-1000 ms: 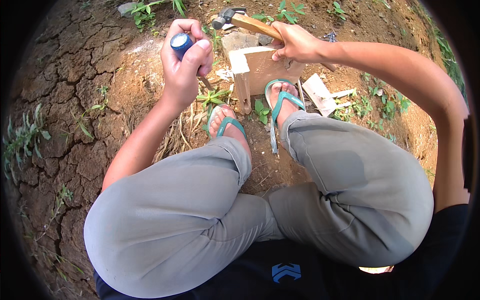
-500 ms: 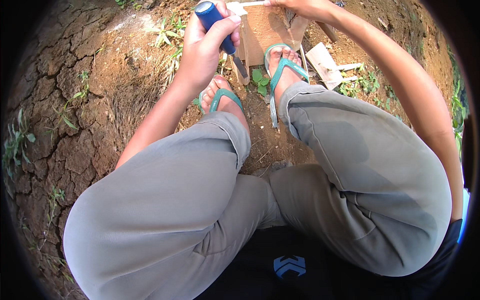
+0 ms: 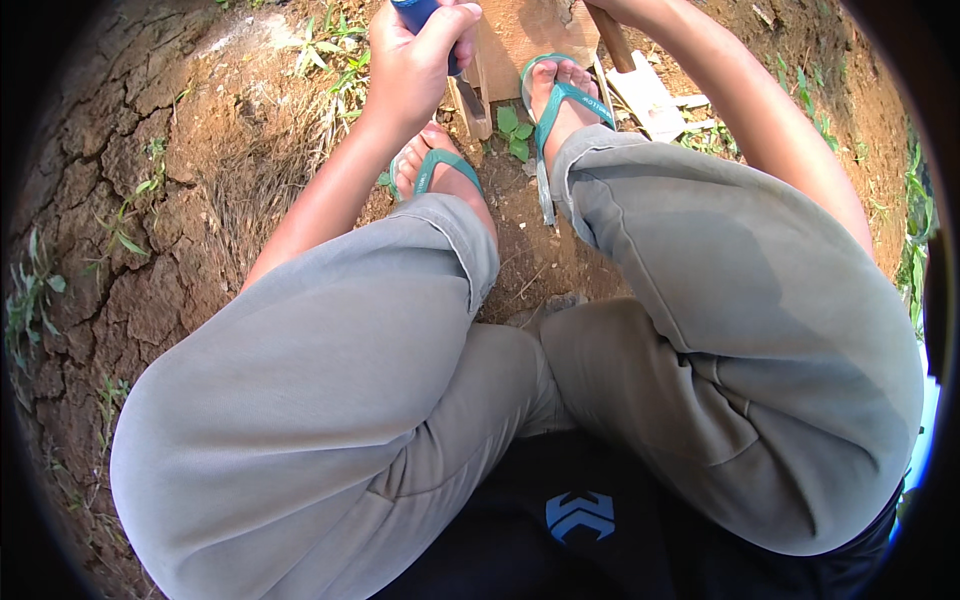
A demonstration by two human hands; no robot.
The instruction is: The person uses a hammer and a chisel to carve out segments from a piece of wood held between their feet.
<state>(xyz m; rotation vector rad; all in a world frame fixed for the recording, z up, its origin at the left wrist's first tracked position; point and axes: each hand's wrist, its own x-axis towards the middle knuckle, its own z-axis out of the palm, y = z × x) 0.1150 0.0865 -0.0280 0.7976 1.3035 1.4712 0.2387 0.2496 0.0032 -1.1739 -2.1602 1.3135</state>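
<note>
My left hand [image 3: 412, 65] is closed round the blue handle of a chisel [image 3: 414, 12]. The chisel's dark blade points down along a narrow wooden strip [image 3: 478, 117] beside a flat wooden board [image 3: 520, 45]. At the top edge my right hand [image 3: 625, 8] is partly cut off by the picture. A brown wooden handle [image 3: 613, 42] sticks out from under it, and the hand seems wrapped round it. Whatever head that handle carries is out of view.
Pale wood offcuts [image 3: 650, 100] lie right of my right foot [image 3: 565, 100]. My left foot [image 3: 440, 175] is beside the strip's lower end. Both feet wear green flip-flops. A small green plant [image 3: 513, 132] grows between them, and cracked dry soil [image 3: 130, 240] spreads on the left.
The view has shifted, so the board and hands sit higher. My right hand has left the board's top edge, and the wooden handle now angles down closer to the board. My left hand keeps the chisel.
</note>
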